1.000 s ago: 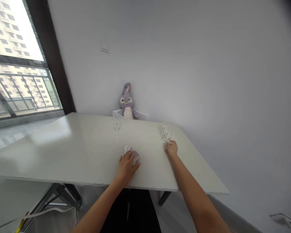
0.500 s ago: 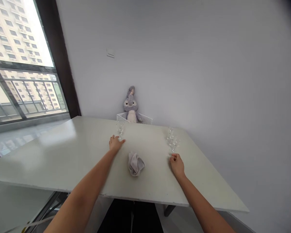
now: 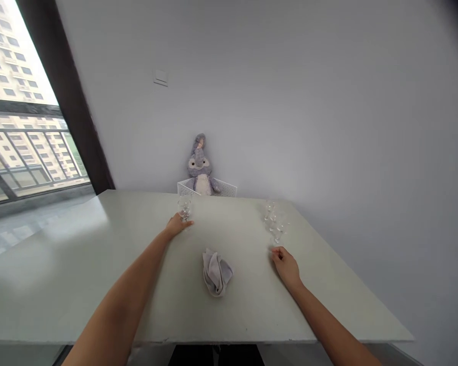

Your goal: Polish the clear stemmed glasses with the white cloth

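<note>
A clear stemmed glass point(image 3: 184, 204) stands on the left part of the white table. My left hand point(image 3: 177, 224) is at its stem, with the thumb stretched out to the right and apart from the fingers; part of the fingers is hidden, and no grip on the stem shows. On the right stand several more clear stemmed glasses point(image 3: 278, 228), close together. Just in front of the nearest one, my right hand point(image 3: 286, 265) rests on the table with its fingers curled in, nothing visible in them. A crumpled grey cloth point(image 3: 216, 274) lies between my forearms.
The white table point(image 3: 244, 315) ends in a straight front edge near my body. Behind its far edge, a grey plush toy point(image 3: 201, 173) sits in a white mesh basket point(image 3: 227, 189) against the wall. A window point(image 3: 26, 137) is at the left.
The view has tilted and shifted slightly, so the cloth and table edge appear lower. My left hand's fingers have come closer to the glass stem. My right hand keeps its curled pose.
</note>
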### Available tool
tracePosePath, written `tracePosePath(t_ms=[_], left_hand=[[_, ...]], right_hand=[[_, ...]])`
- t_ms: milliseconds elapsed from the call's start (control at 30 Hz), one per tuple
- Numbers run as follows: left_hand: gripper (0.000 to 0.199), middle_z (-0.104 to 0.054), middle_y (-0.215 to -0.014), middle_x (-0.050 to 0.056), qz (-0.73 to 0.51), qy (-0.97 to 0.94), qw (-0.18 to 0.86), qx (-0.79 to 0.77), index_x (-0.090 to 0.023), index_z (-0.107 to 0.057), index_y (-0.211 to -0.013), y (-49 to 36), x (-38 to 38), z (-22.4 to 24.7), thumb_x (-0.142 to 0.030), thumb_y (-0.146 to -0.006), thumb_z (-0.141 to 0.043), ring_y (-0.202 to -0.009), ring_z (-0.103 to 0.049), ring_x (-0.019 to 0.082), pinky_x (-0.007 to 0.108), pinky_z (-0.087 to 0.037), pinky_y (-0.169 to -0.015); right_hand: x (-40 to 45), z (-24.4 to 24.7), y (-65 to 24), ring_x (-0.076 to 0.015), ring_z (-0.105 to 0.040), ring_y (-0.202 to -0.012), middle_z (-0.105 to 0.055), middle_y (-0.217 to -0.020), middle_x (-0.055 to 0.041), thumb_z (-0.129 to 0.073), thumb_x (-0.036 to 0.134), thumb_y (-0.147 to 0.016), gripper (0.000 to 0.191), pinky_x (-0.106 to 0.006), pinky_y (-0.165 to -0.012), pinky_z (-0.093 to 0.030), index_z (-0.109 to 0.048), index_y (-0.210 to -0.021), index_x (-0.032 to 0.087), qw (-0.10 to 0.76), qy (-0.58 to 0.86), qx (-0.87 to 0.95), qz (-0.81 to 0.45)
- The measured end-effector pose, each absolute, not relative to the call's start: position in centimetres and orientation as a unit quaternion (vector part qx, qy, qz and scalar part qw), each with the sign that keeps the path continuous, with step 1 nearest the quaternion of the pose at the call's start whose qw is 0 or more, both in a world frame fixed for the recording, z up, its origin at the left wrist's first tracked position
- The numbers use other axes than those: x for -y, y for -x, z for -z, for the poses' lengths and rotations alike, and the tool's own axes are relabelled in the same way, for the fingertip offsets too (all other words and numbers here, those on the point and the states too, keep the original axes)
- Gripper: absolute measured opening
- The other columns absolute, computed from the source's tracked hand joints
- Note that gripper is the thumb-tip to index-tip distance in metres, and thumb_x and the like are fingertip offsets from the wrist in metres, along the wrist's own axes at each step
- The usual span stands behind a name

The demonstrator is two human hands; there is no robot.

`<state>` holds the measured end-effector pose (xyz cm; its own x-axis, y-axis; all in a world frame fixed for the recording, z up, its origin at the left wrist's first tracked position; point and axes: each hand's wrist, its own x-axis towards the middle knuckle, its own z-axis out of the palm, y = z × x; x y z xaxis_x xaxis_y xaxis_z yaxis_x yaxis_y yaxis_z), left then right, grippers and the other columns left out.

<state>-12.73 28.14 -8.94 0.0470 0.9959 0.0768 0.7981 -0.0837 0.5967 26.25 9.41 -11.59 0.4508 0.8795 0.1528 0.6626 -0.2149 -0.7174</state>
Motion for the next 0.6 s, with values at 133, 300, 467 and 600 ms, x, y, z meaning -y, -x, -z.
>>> tracePosePath(t_ms=[133, 300, 467, 600], left_hand=[[0.046, -0.060, -0.110, 0.005, -0.241, -0.697, 0.211, -0.641, -0.022, -0.052, -0.105, 12.0, -28.9, 8.9, -0.045, -0.066, -0.061, -0.101, -0.054, 0.019, 0.027, -0.036, -0.087], [0.036, -0.060, -0.109, 0.006, -0.245, -0.689, 0.209, -0.649, -0.022, -0.055, -0.099, 11.5, -28.6, 8.5, -0.040, -0.068, -0.059, -0.102, -0.053, 0.021, 0.031, -0.037, -0.087], [0.031, -0.059, -0.113, 0.004, -0.248, -0.681, 0.211, -0.656, -0.025, -0.056, -0.098, 11.3, -26.3, 8.3, -0.038, -0.071, -0.056, -0.103, -0.053, 0.020, 0.031, -0.037, -0.087], [0.034, -0.055, -0.119, 0.005, -0.251, -0.674, 0.213, -0.662, -0.025, -0.056, -0.102, 11.2, -23.0, 8.6, -0.039, -0.071, -0.056, -0.106, -0.051, 0.022, 0.030, -0.037, -0.087]], right_hand=[[-9.6, 11.8, -26.3, -0.0159, -0.054, -0.061, -0.059, -0.065, 0.0027, -0.041, 0.031, -0.071, 0.016, -0.024, -0.055, -0.034, -0.055, -0.074, 0.023, 0.381, 0.758, 0.508, -0.147], [-9.5, 11.6, -26.1, -0.0152, -0.053, -0.059, -0.058, -0.063, 0.0038, -0.042, 0.031, -0.071, 0.015, -0.024, -0.054, -0.034, -0.055, -0.071, 0.023, 0.388, 0.755, 0.509, -0.141], [-9.3, 11.3, -26.0, -0.0149, -0.053, -0.060, -0.058, -0.063, 0.0039, -0.042, 0.029, -0.071, 0.013, -0.023, -0.054, -0.033, -0.054, -0.070, 0.023, 0.384, 0.757, 0.510, -0.143], [-9.0, 10.7, -26.0, -0.0151, -0.052, -0.062, -0.059, -0.066, 0.0027, -0.042, 0.026, -0.072, 0.013, -0.023, -0.055, -0.032, -0.055, -0.073, 0.023, 0.362, 0.770, 0.507, -0.139]])
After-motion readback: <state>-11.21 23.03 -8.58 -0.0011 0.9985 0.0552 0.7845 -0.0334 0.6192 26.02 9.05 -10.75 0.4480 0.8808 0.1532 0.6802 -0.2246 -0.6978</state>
